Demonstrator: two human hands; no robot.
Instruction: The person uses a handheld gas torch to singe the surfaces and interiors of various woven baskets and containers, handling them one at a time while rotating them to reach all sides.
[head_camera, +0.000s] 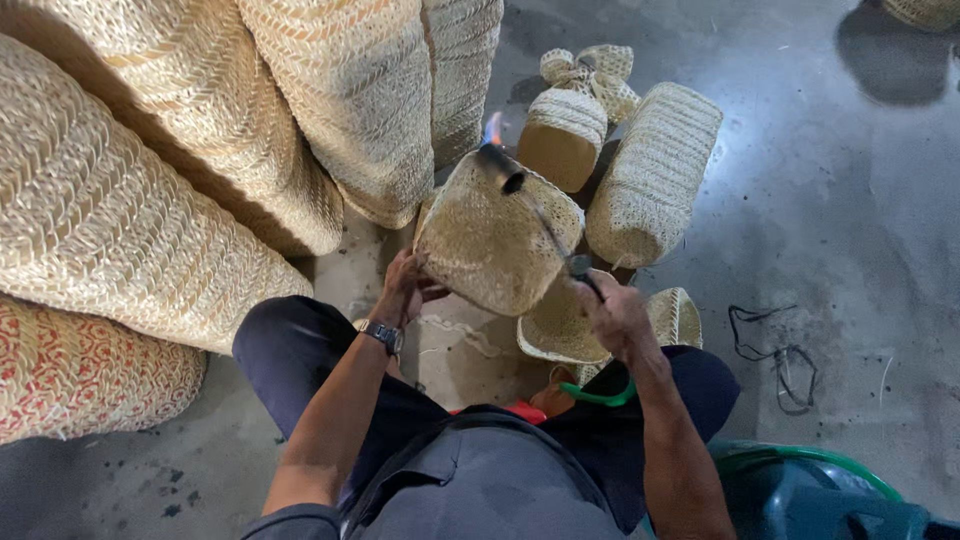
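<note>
My left hand (407, 289) grips the lower left edge of a small woven straw basket (490, 245), holding it tilted above my knees. My right hand (612, 312) is closed on the handle of a gas torch (545, 225). The torch's thin tube runs up and left across the basket to a dark nozzle (500, 168). A small blue and orange flame (492, 128) burns just above the basket's top edge. A green hose (600, 396) leaves my right wrist toward the lower right.
Large woven baskets (150, 200) are stacked at left, one with a red pattern (80, 370). More small baskets (650, 170) lie on the concrete floor ahead, and a round woven piece (560, 330) rests by my knee. A black cord (775, 350) lies at right.
</note>
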